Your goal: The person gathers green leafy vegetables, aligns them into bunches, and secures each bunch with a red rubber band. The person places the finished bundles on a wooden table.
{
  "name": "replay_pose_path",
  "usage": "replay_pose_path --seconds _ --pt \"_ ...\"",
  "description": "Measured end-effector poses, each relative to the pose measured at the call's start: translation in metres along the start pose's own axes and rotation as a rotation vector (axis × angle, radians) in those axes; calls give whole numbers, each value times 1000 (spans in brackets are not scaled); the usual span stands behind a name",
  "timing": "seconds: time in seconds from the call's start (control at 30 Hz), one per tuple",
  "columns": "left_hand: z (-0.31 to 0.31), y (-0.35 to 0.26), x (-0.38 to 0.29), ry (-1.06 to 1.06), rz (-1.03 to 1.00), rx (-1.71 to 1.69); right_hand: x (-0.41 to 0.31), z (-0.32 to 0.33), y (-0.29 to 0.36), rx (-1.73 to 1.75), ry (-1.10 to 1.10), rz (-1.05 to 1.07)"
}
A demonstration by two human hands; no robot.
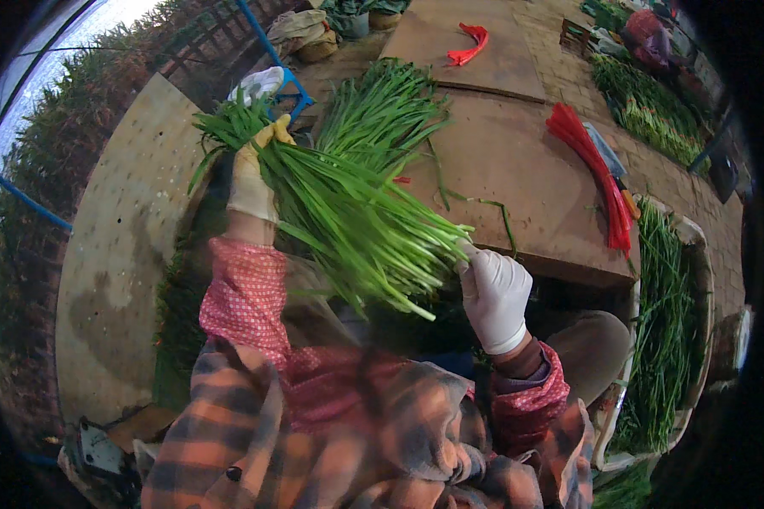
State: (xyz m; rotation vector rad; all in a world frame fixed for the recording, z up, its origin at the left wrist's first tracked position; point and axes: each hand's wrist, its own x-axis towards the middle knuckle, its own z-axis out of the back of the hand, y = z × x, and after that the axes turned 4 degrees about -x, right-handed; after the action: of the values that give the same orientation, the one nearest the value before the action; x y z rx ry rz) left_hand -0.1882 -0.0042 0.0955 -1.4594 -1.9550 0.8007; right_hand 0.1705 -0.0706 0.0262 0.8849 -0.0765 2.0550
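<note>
My left hand (258,162), in a yellowish glove, is closed around the leafy part of a bunch of long green leaves, likely garlic chives (356,210). The bunch slants down to the right, its pale stem ends towards my right hand. In a white glove, my right hand (496,296) has its thumb and fingertips pinched at the pale stem ends; its grip is partly hidden. Beyond the bunch, a pile of the same leaves (382,114) lies on the brown board (484,165). Red ties (595,172) lie at the board's right side, beside a knife (605,149).
Another bundle of red ties (468,46) lies on the far board. At the right stands a pale-rimmed basket (707,280) of loose greens. A stained wooden panel (121,254) is at the left, near a blue metal frame (293,95). More greens (656,114) lie at the far right.
</note>
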Motion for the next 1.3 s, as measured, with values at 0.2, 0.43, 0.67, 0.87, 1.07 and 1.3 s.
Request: replay_pose_path --seconds 0.2,0.43,0.67,0.87,1.07,1.3 --pt "23 -11 2 -172 -146 59 -48 -8 -56 -351 366 -136" --pt "9 -14 -5 -235 -133 127 -38 14 -29 -182 304 80" --pt "-21 5 -10 -248 -135 -18 30 26 59 52 7 -4" --pt "-23 11 -1 -317 -64 -26 58 14 79 196 -62 -62" --pt "-16 9 1 -260 -78 129 43 18 59 1252 15 -558" --pt "25 -13 13 -186 -95 -29 -24 26 -25 1384 -63 -760"
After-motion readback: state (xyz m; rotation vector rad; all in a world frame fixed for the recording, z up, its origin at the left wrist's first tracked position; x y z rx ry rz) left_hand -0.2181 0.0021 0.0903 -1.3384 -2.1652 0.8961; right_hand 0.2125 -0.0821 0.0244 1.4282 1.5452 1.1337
